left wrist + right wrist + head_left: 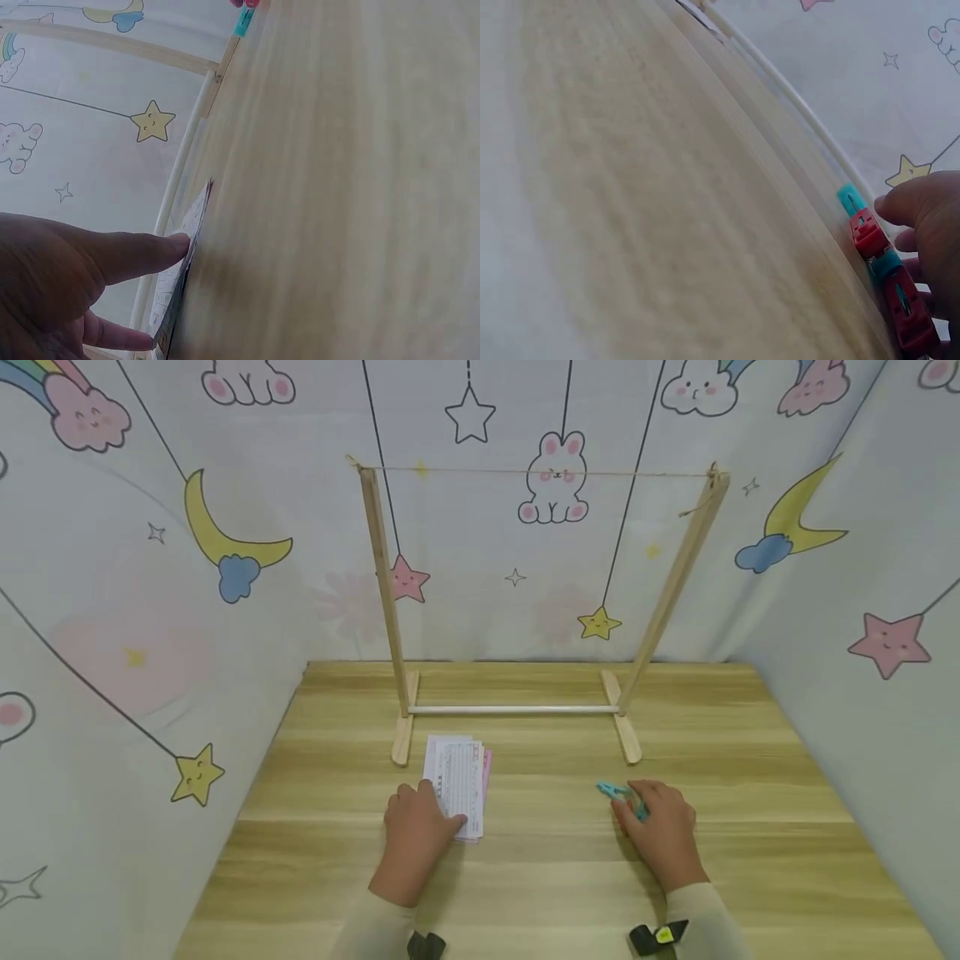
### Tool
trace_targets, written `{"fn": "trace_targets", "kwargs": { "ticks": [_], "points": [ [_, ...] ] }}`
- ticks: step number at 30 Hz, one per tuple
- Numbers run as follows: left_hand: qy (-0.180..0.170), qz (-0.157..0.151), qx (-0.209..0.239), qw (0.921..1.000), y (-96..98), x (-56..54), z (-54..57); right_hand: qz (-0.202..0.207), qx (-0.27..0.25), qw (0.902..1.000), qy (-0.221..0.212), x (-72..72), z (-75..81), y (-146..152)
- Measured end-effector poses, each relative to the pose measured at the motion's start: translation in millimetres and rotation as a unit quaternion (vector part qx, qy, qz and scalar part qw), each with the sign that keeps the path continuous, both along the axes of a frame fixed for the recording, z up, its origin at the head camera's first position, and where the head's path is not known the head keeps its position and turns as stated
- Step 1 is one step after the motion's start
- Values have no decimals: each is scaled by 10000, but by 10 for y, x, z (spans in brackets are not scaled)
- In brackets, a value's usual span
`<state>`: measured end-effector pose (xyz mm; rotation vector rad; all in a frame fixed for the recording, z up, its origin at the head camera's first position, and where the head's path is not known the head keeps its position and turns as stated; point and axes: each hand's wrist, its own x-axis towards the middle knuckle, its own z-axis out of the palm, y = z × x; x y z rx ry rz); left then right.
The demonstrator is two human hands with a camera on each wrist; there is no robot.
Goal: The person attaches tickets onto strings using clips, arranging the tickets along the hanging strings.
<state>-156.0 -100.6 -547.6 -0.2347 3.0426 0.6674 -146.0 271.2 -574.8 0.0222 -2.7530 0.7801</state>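
A small stack of printed paper slips, white on top with a pink edge showing, lies on the table. My left hand rests on its near left side. The thumb lies straight over the top slip, and another finger touches the edge of the stack. To the right, my right hand arches loosely over several clothespins. A blue clothespin pokes out past the fingertips. In the right wrist view, a red clothespin and a smaller-looking red one lie beside the fingers, partly covered by the hand.
Behind the hands stands a wooden frame with a left post, a right post and a white crossbar low between them. A thin string is stretched between the post tops. Patterned cloth walls enclose the wood-grain table.
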Motion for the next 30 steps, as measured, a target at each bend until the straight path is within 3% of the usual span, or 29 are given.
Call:
{"fn": "trace_targets", "kwargs": {
  "ticks": [5,10,17,24,30],
  "points": [
    [-118,10,23,9999,-28,-40,-10,-69,66,9999,-55,-37,-44,11],
    [-286,-24,224,9993,-56,-61,55,-71,5,10000,-18,-65,-88,9],
    [-507,14,542,9972,-70,-100,44,-39,-31,10000,-55,-120,-83,8],
    [202,-45,826,9964,-105,-68,26,-207,26,9995,-248,-131,-73,27],
    [655,147,1524,9860,-166,-52,-10,-259,-90,9992,-286,-113,-81,23]
  ]
}}
